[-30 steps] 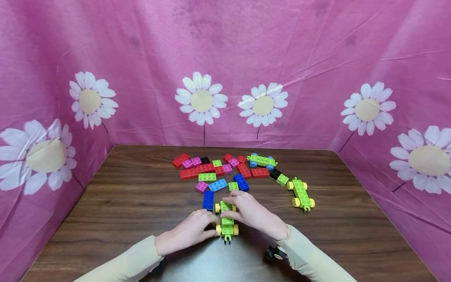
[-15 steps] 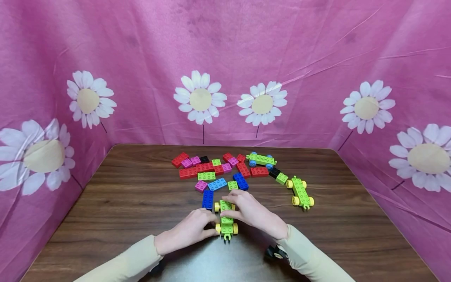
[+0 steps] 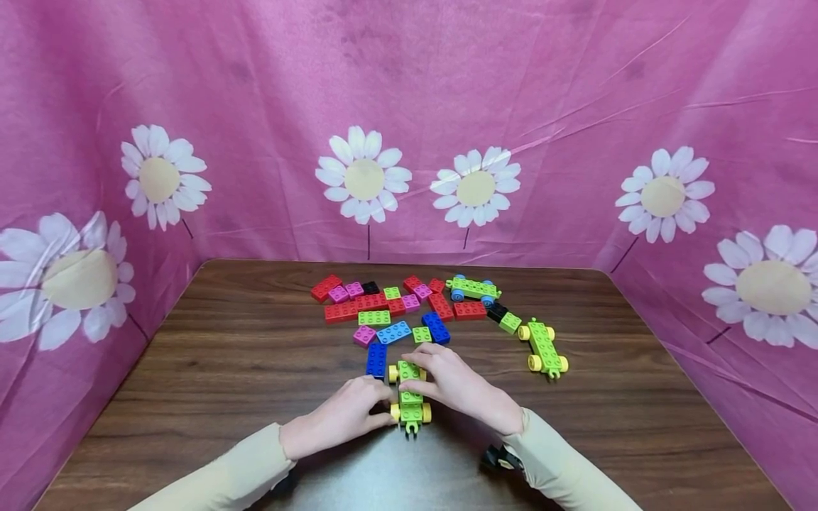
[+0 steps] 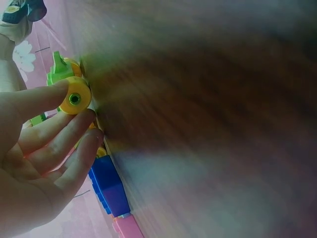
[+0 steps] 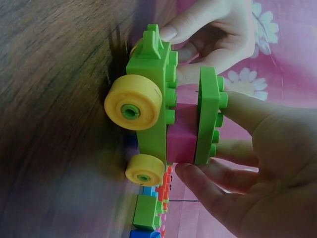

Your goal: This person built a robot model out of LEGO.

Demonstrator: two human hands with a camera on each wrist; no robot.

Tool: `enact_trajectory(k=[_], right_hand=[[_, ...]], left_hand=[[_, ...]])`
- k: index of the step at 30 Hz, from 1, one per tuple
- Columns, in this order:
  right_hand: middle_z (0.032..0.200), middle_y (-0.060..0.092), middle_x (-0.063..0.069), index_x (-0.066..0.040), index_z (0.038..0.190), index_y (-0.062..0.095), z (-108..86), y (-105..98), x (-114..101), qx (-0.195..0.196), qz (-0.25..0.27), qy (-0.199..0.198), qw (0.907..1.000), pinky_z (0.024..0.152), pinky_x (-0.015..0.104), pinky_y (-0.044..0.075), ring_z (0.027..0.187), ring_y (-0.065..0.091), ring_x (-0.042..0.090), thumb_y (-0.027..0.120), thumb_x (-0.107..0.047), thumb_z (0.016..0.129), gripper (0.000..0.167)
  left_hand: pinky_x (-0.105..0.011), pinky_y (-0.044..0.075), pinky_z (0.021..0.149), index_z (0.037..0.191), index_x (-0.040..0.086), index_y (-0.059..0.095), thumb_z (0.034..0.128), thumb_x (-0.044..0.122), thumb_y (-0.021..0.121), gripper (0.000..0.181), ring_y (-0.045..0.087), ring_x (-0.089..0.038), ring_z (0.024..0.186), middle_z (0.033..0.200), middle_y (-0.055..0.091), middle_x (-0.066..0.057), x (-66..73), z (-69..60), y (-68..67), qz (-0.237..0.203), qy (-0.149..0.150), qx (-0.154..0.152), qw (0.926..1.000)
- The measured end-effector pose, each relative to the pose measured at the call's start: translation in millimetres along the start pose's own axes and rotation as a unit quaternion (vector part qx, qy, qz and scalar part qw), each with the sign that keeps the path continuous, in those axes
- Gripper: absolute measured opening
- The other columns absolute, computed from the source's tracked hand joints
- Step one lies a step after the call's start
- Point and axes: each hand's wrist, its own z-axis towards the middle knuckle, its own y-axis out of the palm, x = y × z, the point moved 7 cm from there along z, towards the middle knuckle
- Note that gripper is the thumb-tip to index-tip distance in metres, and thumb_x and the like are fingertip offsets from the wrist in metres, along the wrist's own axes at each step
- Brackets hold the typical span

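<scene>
While I watch from afar, the left hand (image 3: 345, 413) pinches a yellow wheel (image 4: 81, 97) of a green toy car (image 3: 412, 414) standing on the wooden table (image 3: 192, 383) | the right hand (image 3: 456, 382) grips a green brick (image 5: 208, 116), fingers curled, above the car's pink brick (image 5: 182, 135) | a dark blue brick (image 3: 377, 360) lies just beside, beyond the left hand.

The left forearm (image 3: 217, 465) and right forearm (image 3: 569, 465) are angled inward; the left hand (image 3: 345, 413) and right hand (image 3: 456, 383) are held close together, fingers (image 4: 64, 136) bent.
</scene>
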Motion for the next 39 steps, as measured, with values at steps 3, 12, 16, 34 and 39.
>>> enact_trajectory(k=[3,12,16,34,39], right_hand=[[0.106,0.069,0.008,-0.001,0.122,0.068,-0.6,0.5,0.0,-0.003,0.000,0.000,1.0000,0.076,0.024,0.056,0.090,0.064,0.016,0.070,-0.034,0.091,0.045],[0.107,0.068,0.007,-0.003,0.123,0.068,-1.3,1.3,0.4,-0.017,0.000,0.015,0.9997,0.077,0.025,0.056,0.090,0.063,0.015,0.069,-0.037,0.092,0.046],[0.107,0.068,0.008,-0.002,0.123,0.067,-2.2,1.6,0.2,-0.019,0.006,0.017,0.9997,0.076,0.024,0.055,0.089,0.063,0.015,0.069,-0.037,0.092,0.047],[0.107,0.069,0.009,0.000,0.124,0.066,-5.0,-2.0,0.9,-0.032,0.029,-0.001,0.9991,0.068,0.016,0.051,0.083,0.063,0.014,0.069,-0.036,0.092,0.048],[0.107,0.069,0.009,-0.001,0.125,0.066,-5.7,-2.0,1.5,-0.034,0.032,0.000,0.9989,0.067,0.016,0.049,0.082,0.061,0.015,0.069,-0.037,0.092,0.048]], left_hand=[[-0.022,0.052,0.073,0.093,0.011,0.073,0.0879,0.021,0.075,0.012,0.064,-0.007,0.083,0.089,0.074,0.002,0.8,-0.5,0.0,0.001,0.002,0.000,1.0000],[-0.022,0.052,0.073,0.093,0.011,0.072,0.0874,0.019,0.075,0.010,0.065,-0.008,0.082,0.089,0.073,0.001,1.0,-1.8,-1.0,0.004,0.008,0.005,0.9999],[-0.022,0.052,0.073,0.093,0.011,0.072,0.0873,0.019,0.075,0.010,0.065,-0.008,0.083,0.089,0.073,0.001,1.2,-2.3,-1.4,0.004,0.012,0.005,0.9999],[-0.021,0.053,0.072,0.096,0.008,0.073,0.0880,0.018,0.074,0.012,0.065,-0.010,0.082,0.089,0.072,-0.001,1.7,-5.1,-3.6,0.012,0.017,0.003,0.9998],[-0.022,0.053,0.073,0.095,0.009,0.073,0.0874,0.017,0.075,0.012,0.066,-0.011,0.083,0.088,0.073,-0.001,3.0,-6.1,-4.6,0.020,0.021,0.008,0.9995]])
